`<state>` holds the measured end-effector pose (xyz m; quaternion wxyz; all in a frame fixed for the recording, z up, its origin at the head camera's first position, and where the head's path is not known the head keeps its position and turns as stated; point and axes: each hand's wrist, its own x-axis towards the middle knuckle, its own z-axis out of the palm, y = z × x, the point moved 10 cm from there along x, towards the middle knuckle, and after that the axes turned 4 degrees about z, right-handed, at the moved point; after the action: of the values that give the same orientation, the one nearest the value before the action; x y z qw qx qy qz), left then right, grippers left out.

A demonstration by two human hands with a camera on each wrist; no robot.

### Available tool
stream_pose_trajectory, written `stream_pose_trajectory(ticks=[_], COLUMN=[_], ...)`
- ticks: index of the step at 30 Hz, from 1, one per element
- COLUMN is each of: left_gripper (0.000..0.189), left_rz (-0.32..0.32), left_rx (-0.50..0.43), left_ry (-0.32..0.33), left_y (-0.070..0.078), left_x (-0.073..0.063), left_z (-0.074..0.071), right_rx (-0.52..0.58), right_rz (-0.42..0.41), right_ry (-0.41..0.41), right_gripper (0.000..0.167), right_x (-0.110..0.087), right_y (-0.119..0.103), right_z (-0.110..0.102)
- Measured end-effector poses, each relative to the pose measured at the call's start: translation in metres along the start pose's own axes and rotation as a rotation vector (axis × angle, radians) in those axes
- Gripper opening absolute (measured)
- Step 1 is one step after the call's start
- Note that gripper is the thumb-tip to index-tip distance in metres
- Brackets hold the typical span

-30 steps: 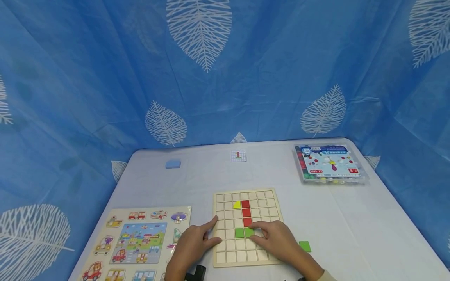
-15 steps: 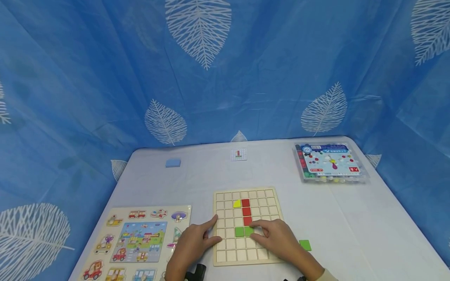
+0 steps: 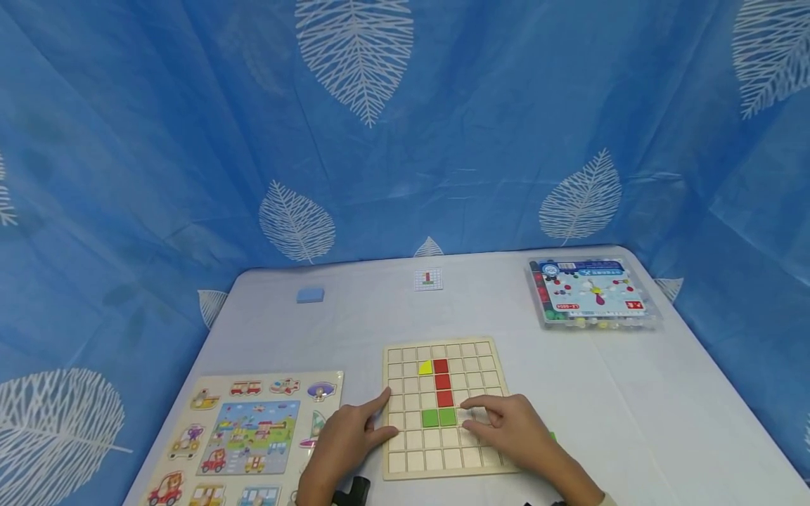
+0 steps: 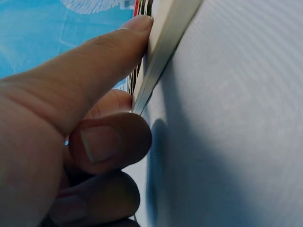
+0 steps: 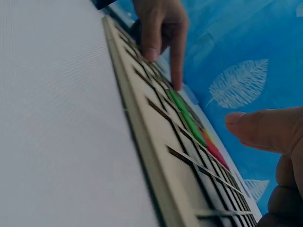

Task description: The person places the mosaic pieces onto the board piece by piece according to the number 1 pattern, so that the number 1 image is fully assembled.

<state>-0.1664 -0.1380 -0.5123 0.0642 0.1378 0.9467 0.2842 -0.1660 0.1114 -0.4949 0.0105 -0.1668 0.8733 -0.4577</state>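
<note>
A wooden grid board lies on the white table. In its cells sit a yellow quarter-round tile, a column of red tiles and two green tiles below them. My left hand touches the board's left edge with thumb and index fingertip; the left wrist view shows the other fingers curled beside that edge. Over the right part of the grid is my right hand, thumb and index finger apart with nothing between them. A loose green tile peeks out behind the right wrist.
To the left lies a picture puzzle board with vehicle pieces. A blue block and a small pattern card are farther back. The clear plastic box sits at the back right, before the blue leaf-print curtain.
My right hand has let go of the right green tile and moved a little right, leaving that tile in its cell. The loose tile is now mostly covered. My left hand stays put.
</note>
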Motion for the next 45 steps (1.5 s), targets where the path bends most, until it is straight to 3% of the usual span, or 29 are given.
stream_pose_trajectory(ticks=[4,15,20,24,27,33,38,45], left_gripper=[0.070,0.069,0.070,0.070,0.070,0.069,0.069,0.069], left_rz=[-0.008,0.001,-0.003,-0.003,-0.004,0.002,0.018,0.025], left_rx=[-0.005,-0.007,-0.011,-0.004,0.004,0.012,0.008,0.007], left_ry=[-0.008,-0.015,-0.018,-0.012,-0.010,-0.008,-0.008,-0.009], left_y=[0.000,0.001,0.000,-0.001,-0.001,-0.001,-0.001,-0.001], left_x=[0.000,0.001,0.000,0.001,0.001,0.002,0.002,0.001], left_z=[0.001,0.000,-0.001,-0.002,-0.002,-0.001,-0.001,0.000], right_rx=[0.009,-0.123,-0.150,-0.175,-0.176,-0.194,-0.200,-0.242], right_rz=[0.039,0.104,0.252,0.402,0.465,0.445,0.481,0.444], right_ry=[0.041,0.184,0.183,0.139,0.110,0.109,0.059,0.057], right_gripper=[0.016,0.019,0.019,0.019,0.024,0.034,0.039,0.035], right_x=[-0.014,-0.057,-0.074,-0.084,-0.090,-0.092,-0.092,-0.091], right_y=[0.009,0.041,0.061,0.078,0.086,0.089,0.092,0.088], right_z=[-0.021,-0.072,-0.085,-0.089,-0.089,-0.088,-0.082,-0.081])
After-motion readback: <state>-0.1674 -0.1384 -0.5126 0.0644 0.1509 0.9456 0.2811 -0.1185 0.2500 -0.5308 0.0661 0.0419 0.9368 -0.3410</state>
